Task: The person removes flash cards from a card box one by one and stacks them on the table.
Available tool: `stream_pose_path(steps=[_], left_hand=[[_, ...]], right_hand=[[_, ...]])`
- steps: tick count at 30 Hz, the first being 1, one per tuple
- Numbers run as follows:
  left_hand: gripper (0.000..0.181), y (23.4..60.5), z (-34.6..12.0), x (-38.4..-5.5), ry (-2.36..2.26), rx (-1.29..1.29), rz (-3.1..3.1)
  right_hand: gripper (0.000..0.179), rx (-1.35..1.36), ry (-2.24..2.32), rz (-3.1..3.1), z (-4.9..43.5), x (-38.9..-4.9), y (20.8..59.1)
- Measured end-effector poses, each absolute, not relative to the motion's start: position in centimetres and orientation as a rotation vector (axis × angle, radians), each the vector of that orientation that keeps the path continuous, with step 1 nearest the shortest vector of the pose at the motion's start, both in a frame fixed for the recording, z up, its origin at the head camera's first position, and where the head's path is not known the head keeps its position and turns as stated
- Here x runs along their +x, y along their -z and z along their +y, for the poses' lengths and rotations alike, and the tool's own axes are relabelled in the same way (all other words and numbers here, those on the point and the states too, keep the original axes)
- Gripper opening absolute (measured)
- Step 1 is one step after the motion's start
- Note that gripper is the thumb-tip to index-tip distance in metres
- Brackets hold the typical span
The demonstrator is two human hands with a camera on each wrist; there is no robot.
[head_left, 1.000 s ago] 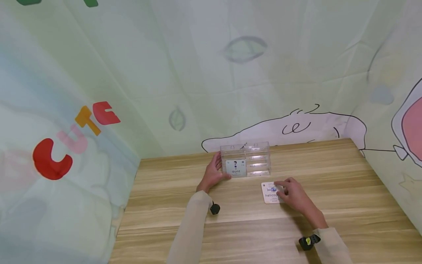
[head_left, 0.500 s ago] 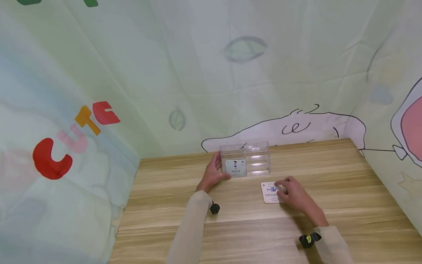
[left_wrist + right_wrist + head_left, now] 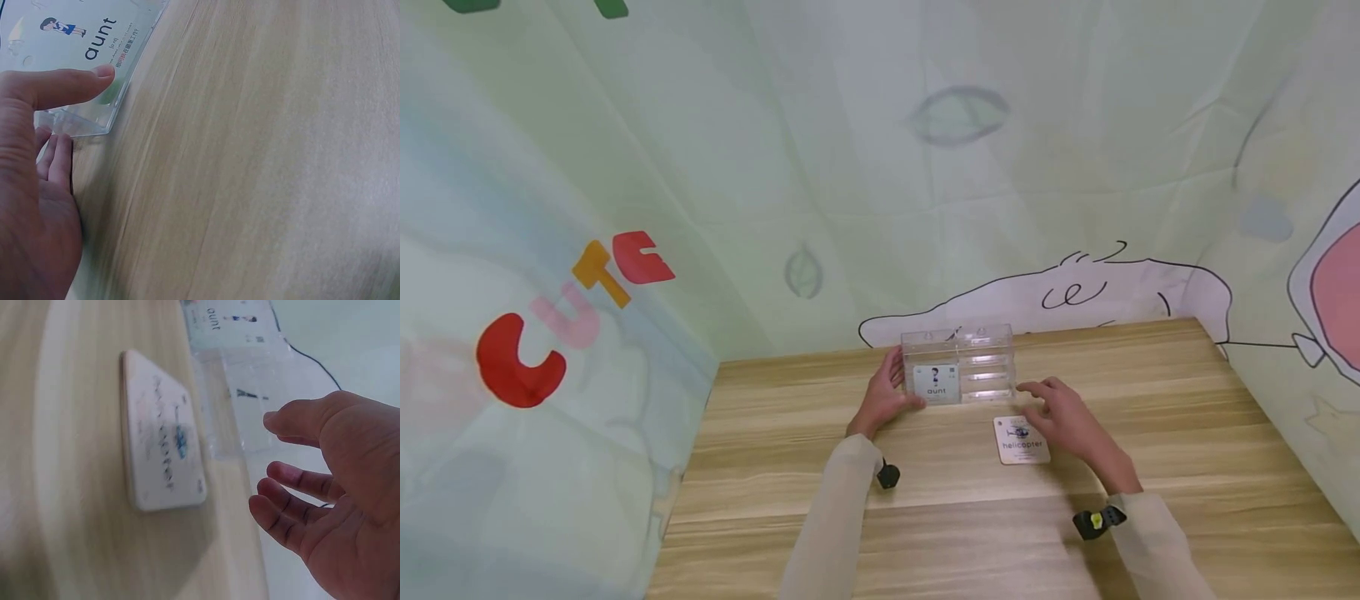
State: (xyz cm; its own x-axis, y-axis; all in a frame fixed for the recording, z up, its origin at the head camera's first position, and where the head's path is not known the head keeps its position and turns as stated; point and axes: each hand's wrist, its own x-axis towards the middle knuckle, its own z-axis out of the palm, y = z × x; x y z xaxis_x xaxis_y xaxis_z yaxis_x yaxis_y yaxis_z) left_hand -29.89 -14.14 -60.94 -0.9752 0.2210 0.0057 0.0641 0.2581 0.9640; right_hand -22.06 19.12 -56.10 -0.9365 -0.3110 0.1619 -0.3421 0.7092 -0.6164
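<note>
A clear plastic box (image 3: 988, 368) stands upright near the table's back edge. Behind its left front lies an "aunt" flash card (image 3: 937, 385); several ledges cross the right half. My left hand (image 3: 880, 402) holds the box's left end, the thumb (image 3: 81, 86) across the front and the other fingers at the side. A small stack of flash cards, "helicopter" on top (image 3: 1019, 446), lies on the table in front of the box. Just beyond it, my right hand (image 3: 1070, 423) hovers with fingers loosely bent, nothing between them, its index fingertip near the box's lower right corner.
The wood-grain table (image 3: 940, 542) extends toward me and to both sides. A printed cloth backdrop (image 3: 850, 183) hangs right behind the table's back edge. Each wrist wears a small black camera.
My right hand has come off the helicopter card and shifted up toward the box, so the whole word now shows. The left hand and box have stayed put.
</note>
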Motion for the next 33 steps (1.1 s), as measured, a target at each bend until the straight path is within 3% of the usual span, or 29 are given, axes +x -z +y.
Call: stream_pose_path(steps=[17, 33], left_hand=[[0.113, 60.9, -14.1, -29.7, -1.825, 0.274, 2.371], [0.111, 60.8, -14.1, -29.7, -1.841, 0.304, 2.379]], right_hand=[[0.047, 0.727, -1.147, -2.789, 13.9, -24.6, 55.0], [0.048, 0.714, -1.208, -2.859, 11.2, -25.8, 55.2]])
